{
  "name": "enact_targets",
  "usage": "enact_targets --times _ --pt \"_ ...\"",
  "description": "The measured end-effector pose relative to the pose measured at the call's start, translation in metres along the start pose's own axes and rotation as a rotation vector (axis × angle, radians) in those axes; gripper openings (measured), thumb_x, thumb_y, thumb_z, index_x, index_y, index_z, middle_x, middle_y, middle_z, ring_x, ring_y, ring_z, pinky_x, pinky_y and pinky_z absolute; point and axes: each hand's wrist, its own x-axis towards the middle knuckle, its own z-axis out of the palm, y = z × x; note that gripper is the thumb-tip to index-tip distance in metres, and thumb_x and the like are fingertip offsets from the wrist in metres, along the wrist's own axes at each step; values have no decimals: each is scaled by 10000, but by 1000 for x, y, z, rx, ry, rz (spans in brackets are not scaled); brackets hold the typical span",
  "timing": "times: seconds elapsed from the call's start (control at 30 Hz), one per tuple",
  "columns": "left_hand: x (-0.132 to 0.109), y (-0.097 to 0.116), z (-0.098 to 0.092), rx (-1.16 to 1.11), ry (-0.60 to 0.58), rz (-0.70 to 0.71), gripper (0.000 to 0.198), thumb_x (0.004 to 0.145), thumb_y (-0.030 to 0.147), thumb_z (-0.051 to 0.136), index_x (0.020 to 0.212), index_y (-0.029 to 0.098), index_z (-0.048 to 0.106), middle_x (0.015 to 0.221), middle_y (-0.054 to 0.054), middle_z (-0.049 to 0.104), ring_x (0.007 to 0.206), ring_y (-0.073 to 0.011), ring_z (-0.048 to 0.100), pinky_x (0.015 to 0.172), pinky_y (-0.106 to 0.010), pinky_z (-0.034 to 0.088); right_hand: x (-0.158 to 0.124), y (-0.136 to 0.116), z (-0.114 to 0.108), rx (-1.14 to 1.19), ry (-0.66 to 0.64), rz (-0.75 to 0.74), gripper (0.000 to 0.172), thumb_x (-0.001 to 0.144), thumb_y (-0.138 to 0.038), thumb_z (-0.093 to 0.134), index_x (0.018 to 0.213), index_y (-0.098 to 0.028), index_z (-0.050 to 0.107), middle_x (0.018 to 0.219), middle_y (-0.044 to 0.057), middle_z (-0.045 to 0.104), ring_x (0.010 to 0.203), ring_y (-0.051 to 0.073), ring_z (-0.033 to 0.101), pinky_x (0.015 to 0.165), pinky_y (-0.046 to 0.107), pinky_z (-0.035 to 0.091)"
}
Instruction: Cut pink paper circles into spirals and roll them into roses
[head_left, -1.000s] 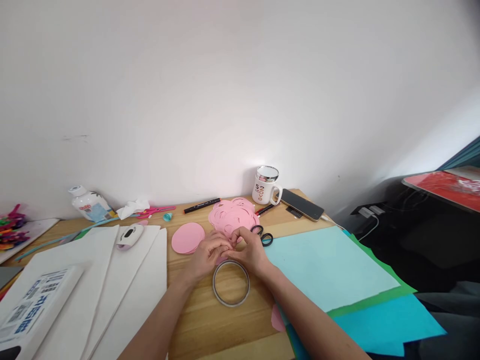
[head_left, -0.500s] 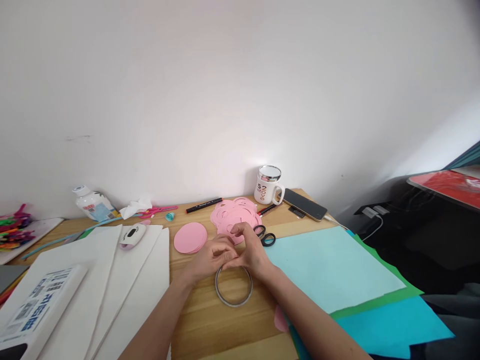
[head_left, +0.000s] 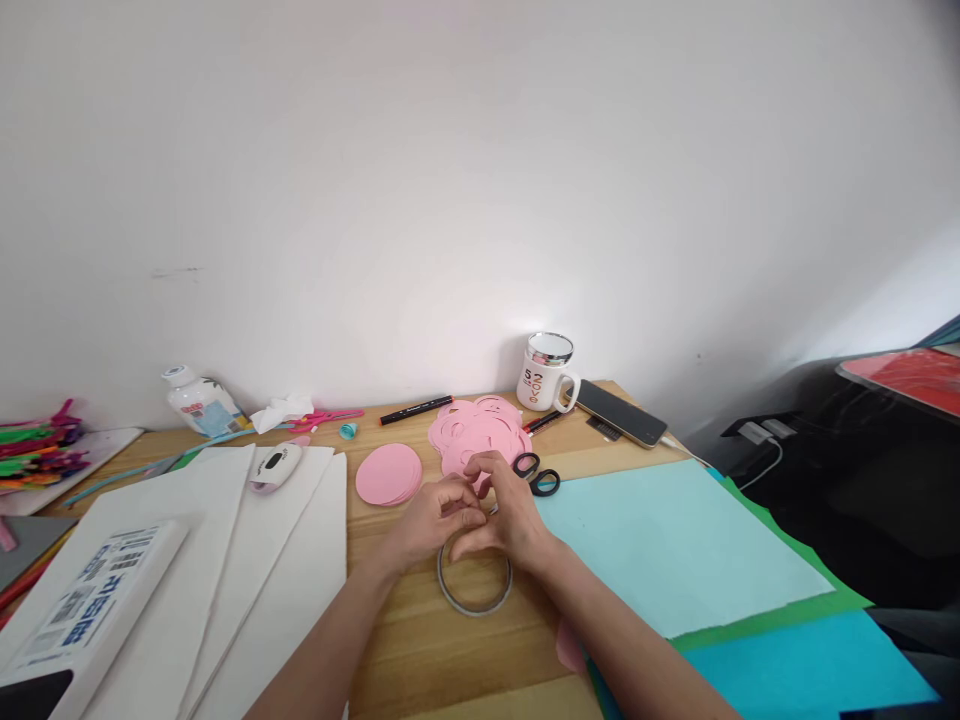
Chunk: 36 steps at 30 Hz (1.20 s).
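A narrow roll of tape (head_left: 475, 610), seen as a thin grey-white ring, is in front of me over the wooden table. At its far edge, my left hand (head_left: 439, 520) is closed, its thumb and fingertips pinched together. My right hand (head_left: 514, 515) curls around the far right part of the ring, thumb stretched across it and the other fingers bent. A small white bit shows between the hands; the exact contact of the fingertips is hidden. Just beyond lie a stack of pink paper circles (head_left: 388, 474), pink paper cut-outs (head_left: 480, 430) and black-handled scissors (head_left: 545, 483).
White sheets (head_left: 300, 560) and a white box (head_left: 97, 600) lie left. Light-blue paper (head_left: 675, 540) covers green and blue sheets at right. A mug (head_left: 545, 380), phone (head_left: 622, 415), marker (head_left: 416, 410), bottle (head_left: 199, 402) and pink scissors (head_left: 334, 415) line the wall.
My right thumb has shifted down over the ring and spread from its fingers. The left hand stays pinched beside it. The whole view has shifted slightly.
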Motion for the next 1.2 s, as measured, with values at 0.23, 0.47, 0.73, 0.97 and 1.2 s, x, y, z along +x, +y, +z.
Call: enact_targets --times 0.23,0.47,0.73,0.97,1.2 --pt "2 -5 0 186 287 97 199 837 242 442 722 182 592 760 -41 605 745 -177 558 690 -295 438 5 -1 -2 149 59 68 82 816 -268 591 873 -217 620 825 53 583 698 166 570 613 290 500" --pt "4 -10 -2 204 318 107 279 878 302 408 717 178 600 744 -37 600 722 -170 552 671 -279 431 6 -1 1 203 100 124 123 786 -226 630 896 -237 682 802 50 614 691 171 592 619 293 513" --pt "3 -5 -2 199 271 161 282 892 315 388 760 179 596 757 -46 605 750 -176 541 702 -283 436 2 3 6 2 232 40 195 827 -164 555 901 -241 718 843 71 645 740 173 631 623 277 519" --pt "5 -11 -1 351 368 236 240 870 264 449 716 196 620 717 -44 616 774 -194 532 727 -319 436 4 -1 5 112 286 41 156 805 -135 577 826 -210 713 880 87 713 815 187 674 734 305 548" --pt "3 -19 1 472 401 251 225 876 231 443 740 195 619 827 -52 583 830 -188 532 768 -328 435 3 0 7 332 286 223 104 754 -174 619 769 -194 720 866 86 735 772 210 698 684 320 583"
